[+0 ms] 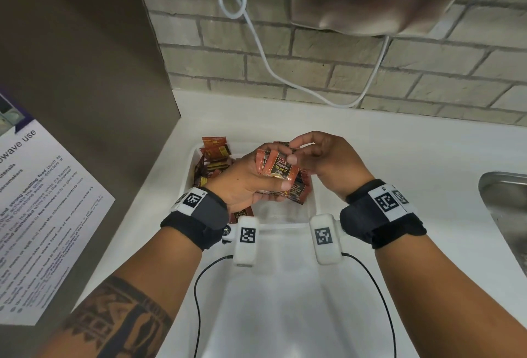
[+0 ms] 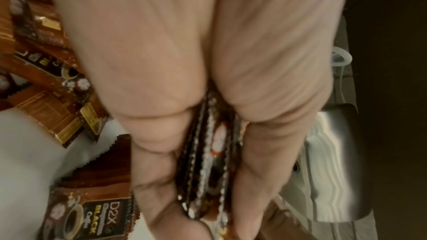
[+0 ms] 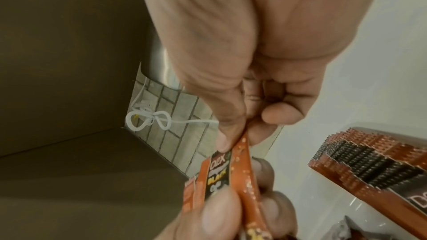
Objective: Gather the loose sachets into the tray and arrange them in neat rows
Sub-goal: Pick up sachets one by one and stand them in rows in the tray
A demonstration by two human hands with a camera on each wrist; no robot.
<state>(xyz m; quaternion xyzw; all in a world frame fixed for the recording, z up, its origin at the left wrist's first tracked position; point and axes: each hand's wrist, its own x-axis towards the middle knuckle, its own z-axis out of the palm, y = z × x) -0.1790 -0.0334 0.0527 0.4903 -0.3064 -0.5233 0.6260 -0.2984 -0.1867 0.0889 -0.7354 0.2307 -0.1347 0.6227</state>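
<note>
My left hand [image 1: 256, 183] grips a stack of orange-brown coffee sachets [image 1: 278, 171] above the clear tray [image 1: 310, 209]. In the left wrist view the stack of sachets [image 2: 212, 161] shows edge-on between thumb and fingers. My right hand [image 1: 302, 149] pinches the top corner of the front sachet [image 3: 240, 163] between thumb and forefinger. More sachets [image 1: 214, 158] lie jumbled in the tray's far left part, and others [image 1: 299, 189] lie under the held stack. A row of sachets [image 3: 369, 161] shows in the right wrist view.
The tray sits on a white counter [image 1: 399, 158] against a brick wall. A brown appliance side with a printed notice [image 1: 42, 215] stands on the left. A steel sink [image 1: 507, 209] lies at the right edge. A white cable [image 1: 256, 29] hangs on the wall.
</note>
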